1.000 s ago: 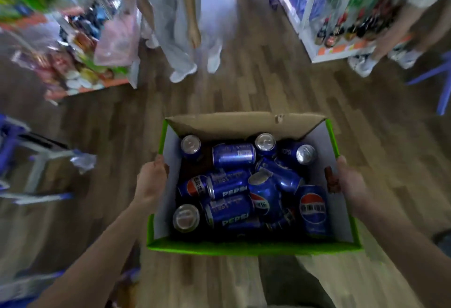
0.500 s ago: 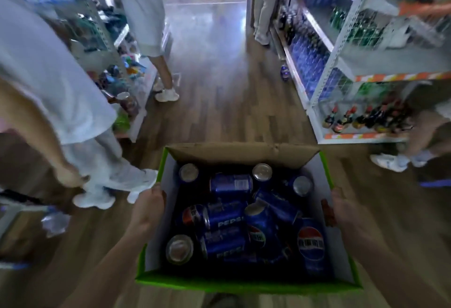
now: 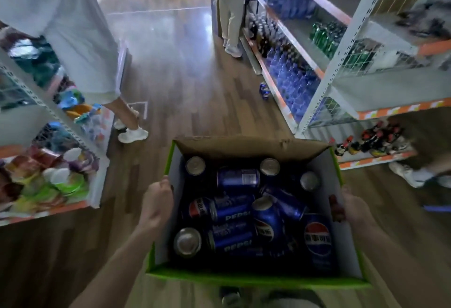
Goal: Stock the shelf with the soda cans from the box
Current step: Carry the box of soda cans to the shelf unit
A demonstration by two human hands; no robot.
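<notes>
Now we carry the green box (image 3: 256, 279) of blue soda cans (image 3: 238, 212) low in front of us, the left hand (image 3: 157, 204) curled over its left wall and the right hand (image 3: 353, 210) gripping its right wall. Far right stands the shelf (image 3: 341, 46) with blue bottles (image 3: 292, 76), and one can on the floor (image 3: 264, 90) beside its base. On the left a person in a pale skirt (image 3: 73, 27) stands by the snack shelf (image 3: 48, 181), and another person (image 3: 230, 10) stands at the far end of the aisle.

Deep-blue aluminium soda cans (image 3: 234, 212) with red, white and blue roundels fill a green-edged cardboard box (image 3: 256, 279), grey-white inside; right, a white metal shelf (image 3: 341, 46) carries orange-striped edging.
</notes>
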